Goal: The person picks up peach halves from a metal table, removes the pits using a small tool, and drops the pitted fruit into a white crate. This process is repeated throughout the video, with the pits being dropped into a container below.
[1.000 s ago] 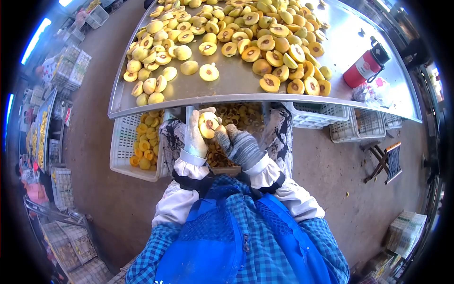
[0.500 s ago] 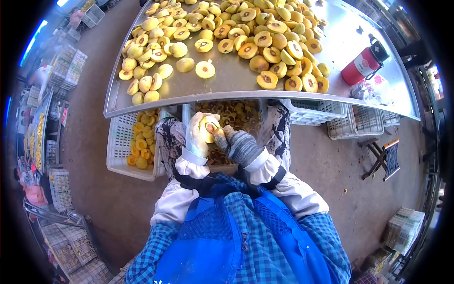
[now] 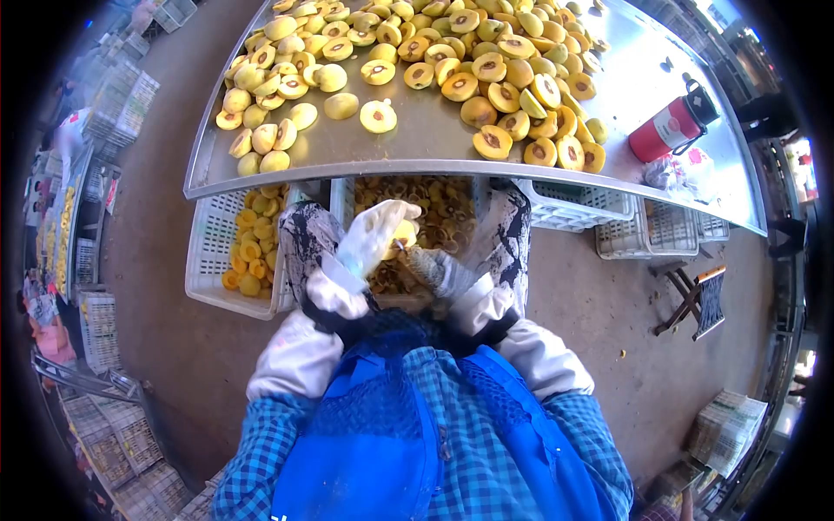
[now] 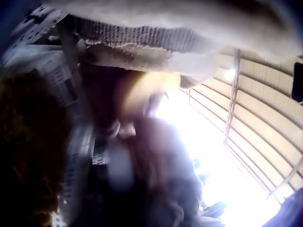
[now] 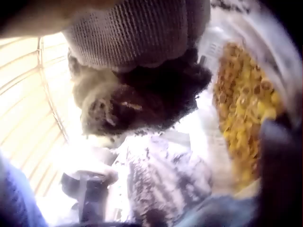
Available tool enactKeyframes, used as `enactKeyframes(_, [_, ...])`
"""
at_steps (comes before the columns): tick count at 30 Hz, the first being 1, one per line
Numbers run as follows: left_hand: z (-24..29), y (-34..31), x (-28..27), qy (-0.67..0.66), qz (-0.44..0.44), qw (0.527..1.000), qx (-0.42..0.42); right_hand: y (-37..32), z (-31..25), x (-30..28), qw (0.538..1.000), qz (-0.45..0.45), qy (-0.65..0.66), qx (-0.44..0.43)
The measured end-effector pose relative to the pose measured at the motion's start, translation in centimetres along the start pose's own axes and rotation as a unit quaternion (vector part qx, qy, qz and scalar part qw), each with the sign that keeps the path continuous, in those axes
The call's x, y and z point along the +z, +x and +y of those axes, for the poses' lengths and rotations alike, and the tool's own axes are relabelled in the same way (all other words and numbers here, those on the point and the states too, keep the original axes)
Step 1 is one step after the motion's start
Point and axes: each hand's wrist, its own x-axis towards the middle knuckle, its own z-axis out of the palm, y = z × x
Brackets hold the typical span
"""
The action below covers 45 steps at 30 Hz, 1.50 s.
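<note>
The gloved left hand [image 3: 379, 236] holds a yellow fruit half [image 3: 402, 234] with its fingers curled round it, over a crate of fruit pieces. In the left wrist view that fruit [image 4: 142, 92] is blurred. Close against it is the right hand [image 3: 437, 271], in a grey knitted glove, its fingers curled; a small dark thing shows at its fingertips, too small to name. In the right wrist view the right hand [image 5: 137, 61] has stained, curled fingers, and what lies inside them is hidden.
Halved fruits [image 3: 487, 67] cover much of the metal table [image 3: 417, 169], where a red bottle [image 3: 669, 128] stands beside a plastic bag [image 3: 686, 172]. Below are a crate of fruit halves [image 3: 252, 243] at left, white crates [image 3: 578, 201] at right and a folding stool [image 3: 698, 298].
The left hand has turned, its fingers now reaching over the fruit toward the right. The right hand has shifted slightly and is blurred at the fruit's lower edge.
</note>
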Motion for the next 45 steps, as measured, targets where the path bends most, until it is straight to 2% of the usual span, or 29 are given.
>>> enactKeyframes(1, [-0.5,-0.4,0.8,-0.059,0.058,0.996,0.036,0.5,0.4,0.9,0.997,0.015,0.071,-0.013])
enactKeyframes(2, [-0.7,-0.6,0.9,-0.129,0.118,0.984,0.036,0.5,0.6,1.3,0.971,-0.028,0.221,0.085])
enactKeyframes(4, [0.5,-0.8,0.8,-0.183,0.117,0.976,0.011,0.8,0.7,3.2,0.9,0.002,0.41,0.15])
enactKeyframes(6, [1.6,-0.5,0.7,-0.091,0.095,0.991,0.038,0.7,-1.7,0.0,0.924,-0.133,0.281,0.224])
enactKeyframes(9, [1.9,-0.4,0.7,0.123,0.037,0.988,0.09,0.2,-3.8,-0.2,0.983,-0.115,0.043,0.135])
enactKeyframes(10, [2.5,-0.1,1.1,-0.006,0.065,0.996,0.062,-0.2,-4.3,-0.1,0.989,-0.098,0.028,0.107])
enactKeyframes(12, [2.8,-0.6,2.0,-0.201,0.12,0.972,0.001,-1.7,-7.6,1.1,0.932,-0.133,0.277,0.193])
enactKeyframes(13, [2.6,-0.5,2.5,-0.313,0.136,0.94,-0.012,-1.7,-6.9,1.6,0.936,-0.113,0.269,0.196])
enactKeyframes(15, [3.8,-0.6,2.7,-0.434,0.15,0.888,-0.021,-0.8,-4.7,3.0,0.983,-0.047,0.167,0.068])
enactKeyframes(17, [3.4,0.0,0.2,-0.498,0.175,0.837,-0.146,-0.2,-4.3,4.1,0.997,-0.024,0.067,-0.04])
enactKeyframes(18, [3.1,-0.2,-0.7,-0.489,0.172,0.847,-0.12,0.9,-3.7,4.5,0.963,0.018,-0.115,-0.242])
enactKeyframes(19, [3.2,-0.5,-1.4,-0.478,0.168,0.857,-0.095,1.9,-3.2,4.8,0.856,0.064,-0.286,-0.426])
enactKeyframes(20, [3.3,-0.9,-2.9,-0.45,0.14,0.881,-0.026,1.2,-3.7,4.7,0.986,0.011,-0.1,-0.133])
enactKeyframes(21, [2.9,-1.8,-5.5,-0.366,0.258,0.894,0.007,2.2,-1.4,4.5,0.984,0.067,-0.067,-0.153])
enactKeyframes(22, [3.2,-3.0,-7.0,-0.117,0.43,0.892,0.07,2.8,2.0,3.1,0.929,0.121,-0.244,-0.25])
enactKeyframes(23, [4.0,-4.1,-8.9,0.03,0.457,0.886,0.074,3.0,7.2,1.6,0.945,0.12,-0.227,-0.201])
enactKeyframes(24, [1.7,-4.1,-13.9,0.384,0.441,0.796,0.156,3.2,12.6,0.0,0.959,0.12,-0.21,-0.15])
enactKeyframes(25, [3.4,-3.7,-14.8,0.582,0.439,0.652,0.208,3.3,14.4,-0.6,0.986,0.076,-0.136,-0.055])
enactKeyframes(26, [4.0,-2.6,-14.9,0.586,0.419,0.666,0.192,3.4,16.5,-1.4,0.996,0.045,-0.069,0.046])
enactKeyframes(29, [9.2,4.9,-9.9,0.57,0.276,0.756,0.165,4.1,16.4,-0.8,0.956,0.039,-0.288,0.023])
enactKeyframes(31, [8.9,10.8,-8.6,0.625,0.158,0.759,0.092,4.5,13.6,-0.6,0.954,0.046,-0.294,-0.016])
enactKeyframes(33, [5.9,15.3,-9.4,0.636,0.033,0.761,0.121,3.6,8.5,-0.4,0.989,0.069,-0.134,0.011])
enactKeyframes(35, [7.4,17.6,-6.9,0.659,-0.092,0.745,-0.039,3.5,6.2,-0.5,0.991,0.118,0.007,0.066])
enactKeyframes(37, [5.6,17.8,-6.5,0.634,-0.06,0.771,0.014,3.2,5.1,-0.2,0.979,0.166,0.093,0.076])
enactKeyframes(38, [4.8,17.8,-6.9,0.594,-0.077,0.8,0.033,3.1,2.2,-1.0,0.97,0.132,0.027,0.2])
enactKeyframes(39, [3.9,17.7,-7.3,0.551,-0.092,0.828,0.051,2.7,2.4,-0.3,0.973,0.162,0.155,0.06])
enactKeyframes(40, [9.5,13.8,-3.2,0.429,-0.025,0.897,-0.098,2.3,1.1,-0.4,0.982,0.173,0.07,0.018])
enactKeyframes(42, [6.9,12.8,-4.5,0.193,0.015,0.98,-0.042,2.0,-2.2,-1.1,0.982,0.18,-0.058,-0.019])
enactKeyframes(45, [6.0,8.3,-3.8,-0.122,0.072,0.99,-0.001,2.1,-5.7,-0.7,0.962,0.198,-0.158,-0.101])
